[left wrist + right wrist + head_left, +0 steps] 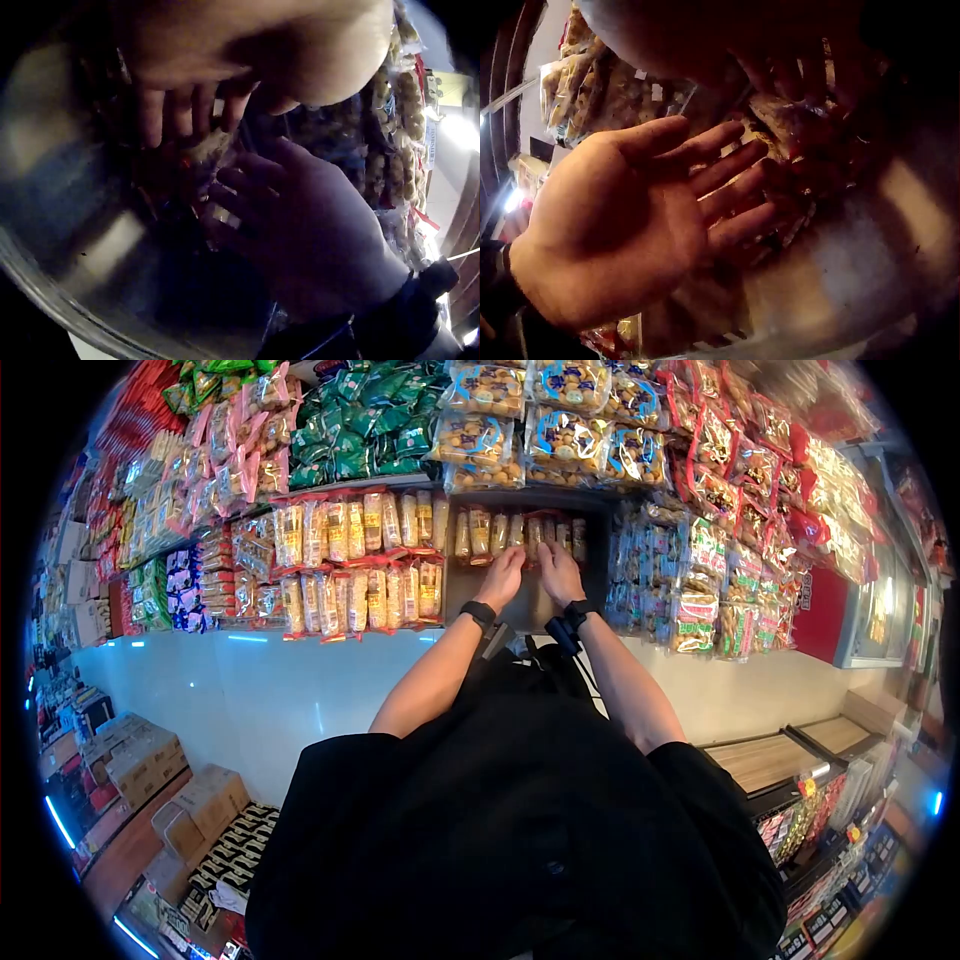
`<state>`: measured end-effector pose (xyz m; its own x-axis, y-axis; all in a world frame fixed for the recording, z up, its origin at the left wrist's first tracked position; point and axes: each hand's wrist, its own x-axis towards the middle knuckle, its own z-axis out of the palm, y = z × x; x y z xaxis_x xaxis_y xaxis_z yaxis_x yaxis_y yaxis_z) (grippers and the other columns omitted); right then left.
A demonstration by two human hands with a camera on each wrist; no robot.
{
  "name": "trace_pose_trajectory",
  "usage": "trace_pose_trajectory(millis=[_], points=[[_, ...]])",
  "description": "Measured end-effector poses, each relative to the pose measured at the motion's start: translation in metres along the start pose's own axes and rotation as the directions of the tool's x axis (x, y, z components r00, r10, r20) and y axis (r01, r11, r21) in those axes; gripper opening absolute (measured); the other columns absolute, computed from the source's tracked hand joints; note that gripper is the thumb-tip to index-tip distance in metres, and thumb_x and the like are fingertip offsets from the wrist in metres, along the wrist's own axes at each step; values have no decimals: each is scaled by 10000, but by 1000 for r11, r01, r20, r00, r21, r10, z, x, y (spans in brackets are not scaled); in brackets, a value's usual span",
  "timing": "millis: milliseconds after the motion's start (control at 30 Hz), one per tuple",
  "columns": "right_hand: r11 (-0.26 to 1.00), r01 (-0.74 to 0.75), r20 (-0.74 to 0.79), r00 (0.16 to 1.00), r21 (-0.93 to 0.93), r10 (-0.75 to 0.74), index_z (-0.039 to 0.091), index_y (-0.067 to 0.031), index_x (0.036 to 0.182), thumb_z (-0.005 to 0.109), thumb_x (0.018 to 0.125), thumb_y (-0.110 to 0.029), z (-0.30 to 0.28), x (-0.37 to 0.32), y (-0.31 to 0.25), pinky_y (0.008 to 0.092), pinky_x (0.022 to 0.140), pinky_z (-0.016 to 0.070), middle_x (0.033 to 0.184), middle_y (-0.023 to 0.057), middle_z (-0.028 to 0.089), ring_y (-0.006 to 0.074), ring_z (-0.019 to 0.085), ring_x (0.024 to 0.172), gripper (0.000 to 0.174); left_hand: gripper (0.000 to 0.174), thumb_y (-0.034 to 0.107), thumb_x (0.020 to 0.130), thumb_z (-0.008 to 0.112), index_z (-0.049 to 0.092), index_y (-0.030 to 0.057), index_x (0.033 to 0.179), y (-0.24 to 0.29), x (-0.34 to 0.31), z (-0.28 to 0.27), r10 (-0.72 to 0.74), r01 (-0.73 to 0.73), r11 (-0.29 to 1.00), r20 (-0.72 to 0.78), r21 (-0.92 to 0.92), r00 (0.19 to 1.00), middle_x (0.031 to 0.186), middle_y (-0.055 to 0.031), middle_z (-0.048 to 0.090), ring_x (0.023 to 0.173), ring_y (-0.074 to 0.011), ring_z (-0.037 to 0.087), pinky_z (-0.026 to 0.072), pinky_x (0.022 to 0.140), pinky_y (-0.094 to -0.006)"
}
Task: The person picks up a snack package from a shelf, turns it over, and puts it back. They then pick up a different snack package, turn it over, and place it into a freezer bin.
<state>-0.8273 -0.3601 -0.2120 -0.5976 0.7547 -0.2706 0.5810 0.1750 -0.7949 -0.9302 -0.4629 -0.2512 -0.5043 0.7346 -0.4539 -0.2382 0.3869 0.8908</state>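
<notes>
In the head view my left hand [500,578] and right hand [560,575] reach side by side into a dark metal bin [598,572], over its row of packaged snacks [480,532]. A clear-wrapped snack pack [212,148] with red on its wrapper lies between the hands in the left wrist view. The left hand's fingers [180,112] extend down beside this pack. From the other side, the right hand's fingertips are right at it. In the right wrist view the right palm [630,217] faces the camera, with fingers spread and nearly straight.
Standing snack packs with red seals [360,530] fill the left neighbouring section. Bagged snacks [650,575] are stacked to the right. Bags of round biscuits [480,440] and green bags [370,420] lie behind the bin. Cardboard boxes [145,755] stand at lower left.
</notes>
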Motion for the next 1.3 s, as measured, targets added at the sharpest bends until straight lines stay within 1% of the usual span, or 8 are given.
trace_pose_trajectory(millis=[133, 233, 533, 733, 933, 1100, 1233, 1300], points=[[980, -158, 159, 978, 121, 138, 551, 15, 1264, 386, 995, -449, -17, 0, -25, 419, 1001, 414, 1225, 258, 594, 384, 544, 1185, 561, 505, 354, 998, 426, 498, -20, 1330, 42, -19, 5, -66, 66, 998, -48, 9, 997, 1333, -177, 551, 1260, -269, 496, 353, 1049, -326], [992, -110, 81, 991, 63, 105, 531, 33, 1293, 376, 998, -467, -5, 8, -3, 405, 1033, 388, 1259, 260, 579, 378, 526, 1216, 601, 523, 341, 1012, 415, 425, 12, 1418, 36, -9, 0, -103, 105, 994, 65, -26, 993, 1425, -136, 468, 1316, -229, 424, 314, 1087, -332], [973, -136, 94, 988, 188, 120, 571, 47, 1234, 410, 991, -443, -11, 5, -24, 392, 982, 422, 1223, 252, 606, 365, 564, 1168, 570, 523, 351, 1012, 415, 444, 3, 1401, 36, -5, 5, -113, 114, 993, 63, -17, 992, 1413, -143, 482, 1314, -236, 426, 312, 1086, -334], [974, -194, 111, 977, 114, 182, 545, 45, 1268, 424, 974, -511, -9, 12, -20, 359, 970, 428, 1250, 231, 597, 317, 566, 1175, 641, 539, 391, 989, 436, 503, -8, 1344, 49, -15, 6, -102, 102, 995, -26, 3, 994, 1340, -176, 553, 1250, -264, 508, 373, 1029, -339], [870, -303, 133, 953, 390, 272, 554, 37, 1267, 473, 966, -509, -7, 6, -23, 323, 817, 508, 1160, 193, 641, 226, 647, 971, 628, 518, 369, 976, 474, 519, -14, 1322, 47, -19, 3, -108, 107, 993, -13, -51, 994, 1287, -166, 585, 1207, -259, 533, 386, 1007, -334], [913, -253, 76, 968, 321, 241, 568, 38, 1242, 452, 973, -526, 19, 8, 23, 308, 764, 518, 1091, 156, 651, 184, 642, 905, 635, 459, 320, 960, 499, 569, -28, 1252, 42, -24, 2, -52, 51, 998, -14, -47, 999, 1228, -162, 619, 1156, -254, 567, 413, 971, -334], [934, -274, 143, 959, 230, 245, 574, 39, 1232, 466, 974, -496, -3, -14, -19, 307, 760, 521, 1047, 133, 658, 168, 640, 889, 604, 406, 285, 955, 505, 602, -39, 1180, 13, -18, -5, -8, 9, 1000, 45, -16, 999, 1134, -162, 656, 1078, -241, 604, 445, 918, -340], [919, -210, 94, 977, 334, 189, 580, 34, 1218, 486, 974, -463, -7, -33, -40, 305, 742, 526, 1018, 123, 657, 166, 636, 869, 561, 387, 273, 954, 513, 604, -42, 1161, 17, -24, -9, 38, -38, 999, 10, 35, 999, 1085, -155, 666, 1030, -227, 616, 459, 885, -336]])
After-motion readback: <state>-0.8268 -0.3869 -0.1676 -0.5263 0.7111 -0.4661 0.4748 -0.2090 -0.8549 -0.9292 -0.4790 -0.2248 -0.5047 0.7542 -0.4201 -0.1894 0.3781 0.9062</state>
